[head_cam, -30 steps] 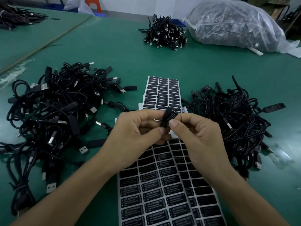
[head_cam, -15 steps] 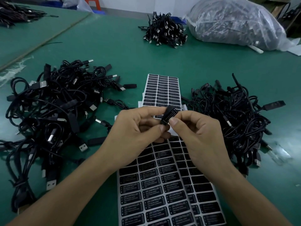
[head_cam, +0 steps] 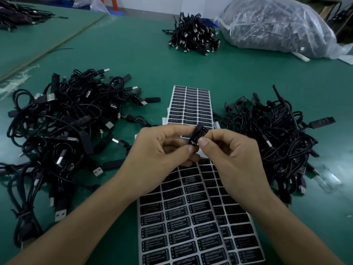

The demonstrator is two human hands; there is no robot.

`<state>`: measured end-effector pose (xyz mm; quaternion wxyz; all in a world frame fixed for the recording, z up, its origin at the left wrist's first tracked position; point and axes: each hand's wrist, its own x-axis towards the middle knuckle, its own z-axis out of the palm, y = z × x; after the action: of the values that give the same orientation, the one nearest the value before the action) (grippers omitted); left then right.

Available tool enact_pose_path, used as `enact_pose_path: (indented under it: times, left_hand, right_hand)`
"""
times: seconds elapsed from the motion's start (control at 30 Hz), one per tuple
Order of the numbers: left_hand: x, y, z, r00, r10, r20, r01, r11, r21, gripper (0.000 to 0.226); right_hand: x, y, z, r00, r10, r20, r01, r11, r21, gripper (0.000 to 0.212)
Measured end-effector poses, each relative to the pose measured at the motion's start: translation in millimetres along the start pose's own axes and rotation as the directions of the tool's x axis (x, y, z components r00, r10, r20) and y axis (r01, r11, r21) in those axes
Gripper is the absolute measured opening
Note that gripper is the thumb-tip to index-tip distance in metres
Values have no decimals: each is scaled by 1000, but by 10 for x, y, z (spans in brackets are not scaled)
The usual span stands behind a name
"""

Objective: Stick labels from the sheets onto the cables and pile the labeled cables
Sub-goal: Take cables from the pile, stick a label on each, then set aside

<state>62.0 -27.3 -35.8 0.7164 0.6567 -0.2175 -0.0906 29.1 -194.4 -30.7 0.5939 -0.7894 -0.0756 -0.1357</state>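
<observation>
**Head view.** Both hands meet above the label sheets [head_cam: 183,217], near the middle of the green tabletop [head_cam: 133,54].

- **Grasp:** The left hand [head_cam: 162,150] pinches the lower end of a cable's controller block [head_cam: 195,137] between thumb and curled fingers. The right hand [head_cam: 235,155] pinches the upper part, with its thumb tip against the face that carries the label [head_cam: 202,133] — white print shows there. The rest of this cable is hidden behind the left hand.
- **Orientation:** The block's long axis runs from about 7 o'clock to 1 o'clock. Its upper end points away from the person, toward 1 o'clock. The printed face is turned to the right thumb and partly up toward the camera.
- **Surroundings:** The left pile [head_cam: 63,134] of cables lies at 9 o'clock of the hands and the right pile [head_cam: 273,142] at 3 o'clock. Which one holds the labeled cables cannot be told.
- **Risks, as judged:**
  - The label may set askew or trap a crease if the thumb presses one corner down before the strip lies along the block's axis.
  - An unpressed edge may lift.
  - Adhesive may cling to the thumb and peel the label back as the thumb comes away.
  - On the way to a pile, the hidden cable could snag a loop of the left pile — dragging neighbours with it.
</observation>
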Motion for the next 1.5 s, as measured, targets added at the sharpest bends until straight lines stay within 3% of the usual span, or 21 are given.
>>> enact_pose_path:
  times: [1.3, 1.5]
  left_hand:
    - [1, 17, 18, 999, -36, 7, 36, 999, -5, 26]
    - [-2, 27, 23, 998, -58, -6, 58, 998, -6, 36]
  right_hand:
    - [-15, -46, 24, 999, 20, -39, -20, 1000, -21, 18]
    - [-19, -47, 25, 998, 44, -46, -45, 999, -18, 15]
